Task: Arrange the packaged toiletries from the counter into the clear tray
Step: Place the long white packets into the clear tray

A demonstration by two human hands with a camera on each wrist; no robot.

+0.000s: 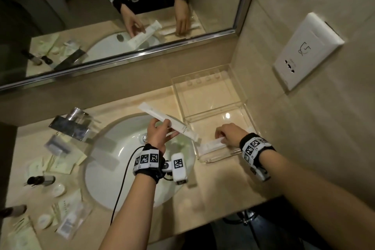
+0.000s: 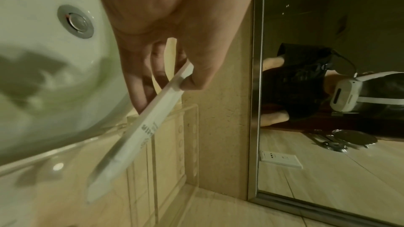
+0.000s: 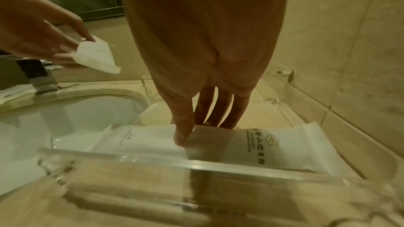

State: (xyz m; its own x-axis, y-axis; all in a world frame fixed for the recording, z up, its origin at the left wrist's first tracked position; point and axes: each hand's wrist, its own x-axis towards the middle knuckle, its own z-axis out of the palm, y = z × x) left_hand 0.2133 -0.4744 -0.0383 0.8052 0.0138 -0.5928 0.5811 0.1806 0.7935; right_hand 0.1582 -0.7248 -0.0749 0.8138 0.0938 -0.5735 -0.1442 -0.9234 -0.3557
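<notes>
1. The long white packet [image 1: 168, 123] was pinched in the left hand [image 1: 157, 136], thumb on one face and fingers [image 2: 140, 82] under the other, and held in the air above the far rim of the sink [image 1: 113, 160]; one end pointed to about 10 o'clock, the other to 4 o'clock toward the clear tray [image 1: 246, 111].
2. A second white packet [image 3: 273, 146] lay flat inside the near compartment of the clear tray, against its front wall; the right hand [image 1: 231, 134] held it there, thumb [image 3: 183, 127] on top and fingers reaching down behind it, so that grip was narrow and closed on the packet.
3. The clear tray stood on the counter [image 1: 219, 184] at about 2 o'clock from the sink, close to the tiled wall; its far compartment showed a row of small round holes.
4. At 9 o'clock from the sink a chrome faucet [image 1: 71, 126] stood on the counter, with more sachets [image 1: 60, 160], small bottles [image 1: 41, 180] and round soaps [image 1: 57, 190] scattered from 8 to 9 o'clock.
5. A mirror [image 1: 121, 16] ran along the wall at 12 o'clock, and a white socket plate [image 1: 306, 50] sat on the wall at 2 o'clock.
</notes>
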